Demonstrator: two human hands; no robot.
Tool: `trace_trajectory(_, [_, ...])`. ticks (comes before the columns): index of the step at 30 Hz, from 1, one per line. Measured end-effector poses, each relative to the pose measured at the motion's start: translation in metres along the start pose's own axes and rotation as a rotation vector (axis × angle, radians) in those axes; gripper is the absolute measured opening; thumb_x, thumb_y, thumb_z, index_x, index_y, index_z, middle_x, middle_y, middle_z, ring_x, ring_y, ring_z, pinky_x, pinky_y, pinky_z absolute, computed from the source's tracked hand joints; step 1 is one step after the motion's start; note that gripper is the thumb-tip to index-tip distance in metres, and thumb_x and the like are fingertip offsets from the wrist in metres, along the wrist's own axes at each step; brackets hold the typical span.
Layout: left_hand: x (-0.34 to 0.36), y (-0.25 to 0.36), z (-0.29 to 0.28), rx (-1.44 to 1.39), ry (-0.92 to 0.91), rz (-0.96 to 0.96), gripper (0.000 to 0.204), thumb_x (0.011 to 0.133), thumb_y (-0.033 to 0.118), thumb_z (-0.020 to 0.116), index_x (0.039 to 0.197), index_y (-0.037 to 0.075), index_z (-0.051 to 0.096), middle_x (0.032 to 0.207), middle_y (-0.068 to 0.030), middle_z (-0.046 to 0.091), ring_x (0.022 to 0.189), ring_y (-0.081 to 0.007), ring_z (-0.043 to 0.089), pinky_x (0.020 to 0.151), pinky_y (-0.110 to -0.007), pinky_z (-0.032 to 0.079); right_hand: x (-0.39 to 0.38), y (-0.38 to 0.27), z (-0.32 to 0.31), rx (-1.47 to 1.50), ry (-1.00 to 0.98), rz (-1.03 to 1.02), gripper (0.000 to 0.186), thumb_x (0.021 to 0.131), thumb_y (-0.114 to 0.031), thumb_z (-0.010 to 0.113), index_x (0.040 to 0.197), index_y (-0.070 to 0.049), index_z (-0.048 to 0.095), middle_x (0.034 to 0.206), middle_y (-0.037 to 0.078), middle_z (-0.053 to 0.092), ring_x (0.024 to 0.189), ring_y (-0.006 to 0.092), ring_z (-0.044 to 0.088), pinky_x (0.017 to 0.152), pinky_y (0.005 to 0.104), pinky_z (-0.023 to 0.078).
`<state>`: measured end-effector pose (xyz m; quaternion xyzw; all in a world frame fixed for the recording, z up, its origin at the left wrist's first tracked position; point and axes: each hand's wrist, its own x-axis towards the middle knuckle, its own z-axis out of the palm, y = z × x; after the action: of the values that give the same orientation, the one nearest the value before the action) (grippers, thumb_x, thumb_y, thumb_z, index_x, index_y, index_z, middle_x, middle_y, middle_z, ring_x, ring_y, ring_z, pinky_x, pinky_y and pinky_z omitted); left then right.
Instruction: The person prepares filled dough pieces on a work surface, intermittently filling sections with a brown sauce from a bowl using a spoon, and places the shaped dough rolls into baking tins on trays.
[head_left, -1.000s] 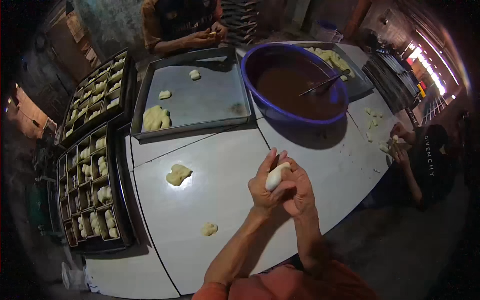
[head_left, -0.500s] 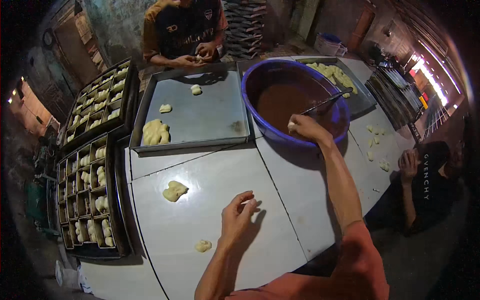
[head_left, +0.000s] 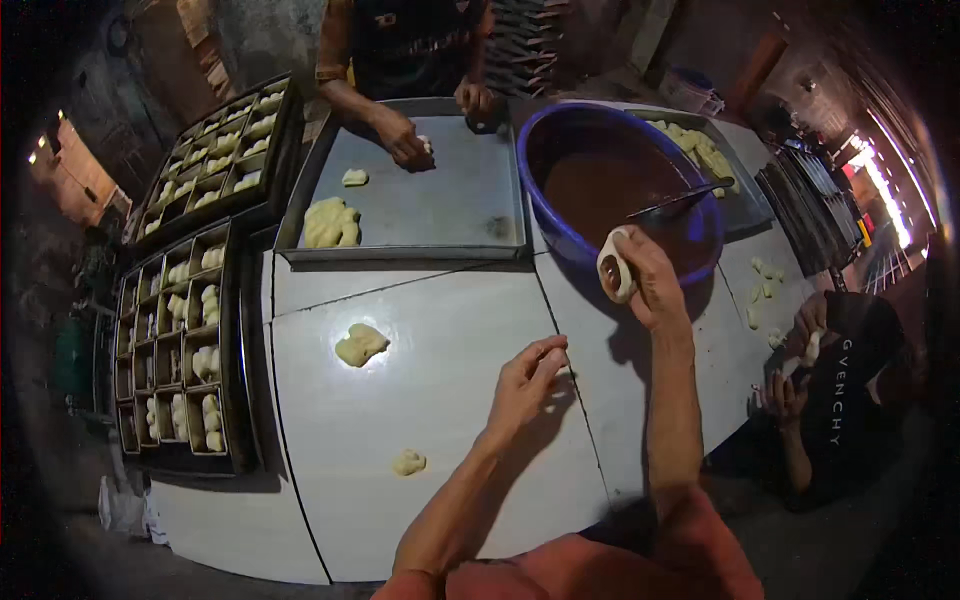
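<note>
My right hand (head_left: 654, 280) is closed on a piece of dough (head_left: 621, 270) just in front of the blue basin (head_left: 560, 240). The dough is pale and stretched into a cup, with brown filling showing inside. My left hand (head_left: 525, 385) hovers over the white tabletop with thumb and fingers drawn together; whether anything is between them is hidden. The basin holds a brown filling (head_left: 600, 180), with a dark long-handled tool (head_left: 680, 202) leaning in it. To the left of my left hand, a lump of dough (head_left: 362, 345) and a smaller one (head_left: 408, 462) lie on the table.
A metal tray (head_left: 450, 215) holds dough, and a person's hands (head_left: 405, 140) work over it. Sectioned baking tins (head_left: 190, 355) with dough pieces stand at left. Behind the basin is another dough tray (head_left: 745, 205). At right another person (head_left: 850, 370) handles dough near small pieces (head_left: 765, 280).
My right hand has drawn back from over the basin and turned, showing the filled dough. My left hand has shifted right. The person opposite has reached into the tray.
</note>
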<state>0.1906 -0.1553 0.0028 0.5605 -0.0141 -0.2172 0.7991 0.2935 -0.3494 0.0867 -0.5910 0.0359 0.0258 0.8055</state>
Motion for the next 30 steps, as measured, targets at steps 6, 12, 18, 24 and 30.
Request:
trace_trajectory(6, [-0.007,0.001,0.004,-0.529,0.065,-0.079,0.054,0.100,0.046,0.051,0.132,0.002,0.054,0.125,-0.0106,0.060,0.122,-0.0211,0.053,0.099,-0.039,0.045,-0.064,0.075,0.038,0.223,-0.073,0.136,0.016,0.099,-0.020,0.056,0.106,-0.005,0.054,0.091,0.006,0.062,0.080,0.0134,0.065,0.068,0.0265,0.056])
trace_trajectory(12, [-0.043,-0.018,-0.062,-0.529,0.370,0.036,0.028,0.094,0.015,0.067,0.115,-0.004,0.066,0.102,-0.0077,0.070,0.088,-0.0131,0.066,0.077,-0.026,0.055,-0.114,0.104,0.087,-0.198,-0.199,0.046,0.045,0.087,-0.007,0.067,0.128,0.000,0.050,0.130,0.010,0.051,0.115,0.0225,0.059,0.096,0.0340,0.053])
trace_trajectory(18, [-0.066,-0.011,-0.065,-0.433,0.437,0.011,0.034,0.092,0.018,0.070,0.117,-0.004,0.067,0.097,-0.0056,0.070,0.082,-0.0100,0.063,0.069,-0.023,0.051,-0.133,0.137,0.121,-0.694,0.005,-0.326,0.028,0.086,-0.007,0.070,0.113,-0.003,0.068,0.122,0.013,0.057,0.098,0.0221,0.064,0.087,0.0334,0.054])
trace_trajectory(24, [-0.066,0.014,-0.082,-0.306,0.439,0.055,0.034,0.092,0.025,0.071,0.112,-0.002,0.069,0.092,-0.0039,0.070,0.081,-0.0091,0.063,0.065,-0.022,0.049,-0.133,0.143,0.129,-0.430,0.046,-0.120,0.016,0.089,-0.012,0.070,0.101,-0.001,0.071,0.084,0.002,0.067,0.086,0.0098,0.063,0.063,0.0204,0.047])
trace_trajectory(30, [-0.082,0.040,-0.098,-0.104,0.300,-0.071,0.033,0.093,0.028,0.070,0.111,0.000,0.070,0.089,-0.0048,0.069,0.076,-0.0110,0.064,0.065,-0.024,0.054,-0.149,0.132,0.128,-0.444,-0.222,-0.162,0.024,0.091,-0.010,0.069,0.113,-0.001,0.067,0.116,0.010,0.060,0.091,0.0145,0.064,0.069,0.0258,0.059])
